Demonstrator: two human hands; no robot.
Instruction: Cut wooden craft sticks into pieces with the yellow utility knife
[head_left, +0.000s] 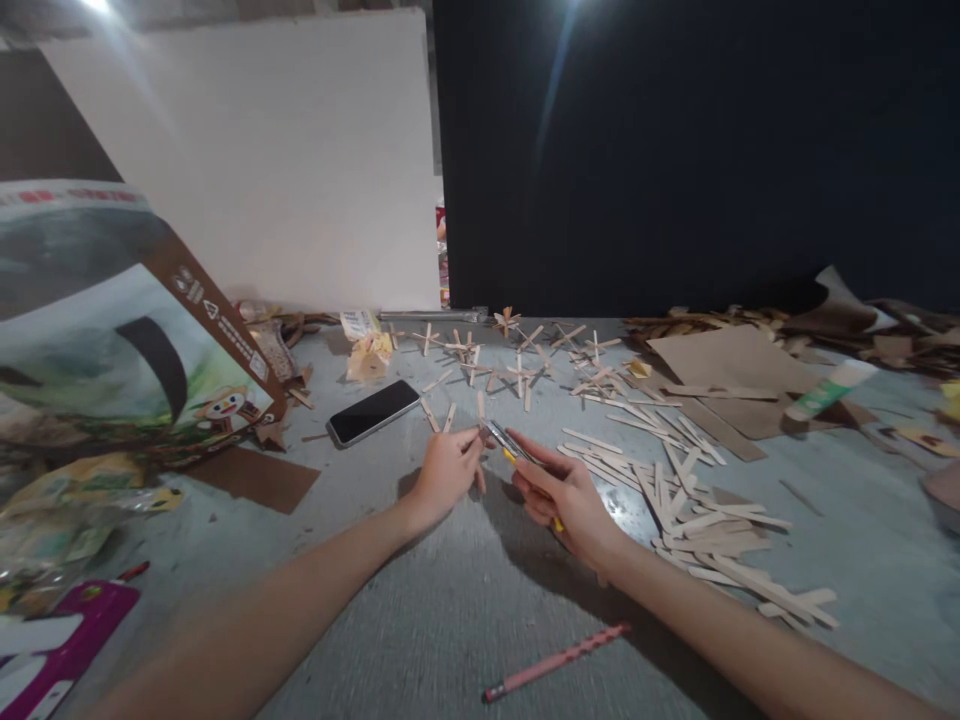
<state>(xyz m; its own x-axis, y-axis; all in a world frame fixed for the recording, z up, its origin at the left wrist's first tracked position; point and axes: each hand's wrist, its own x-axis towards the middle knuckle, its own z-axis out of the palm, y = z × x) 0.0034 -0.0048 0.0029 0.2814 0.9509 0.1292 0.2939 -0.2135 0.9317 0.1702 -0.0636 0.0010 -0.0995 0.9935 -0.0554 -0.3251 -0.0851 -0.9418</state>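
Note:
Near the middle of the grey table, my left hand pinches a wooden craft stick, whose upper end points away from me. My right hand is closed around a utility knife with yellow parts and a metal blade section. The knife's tip is at the stick, close to my left fingertips; whether the blade touches the wood I cannot tell. Two more sticks lean or lie just beyond my left hand. Crossed-stick pieces are spread behind both hands.
A heap of loose craft sticks lies right of my right hand. A phone rests left of centre, a pink pencil in front. Cardboard, a glue stick, a large bag and a purple-edged object surround the workspace.

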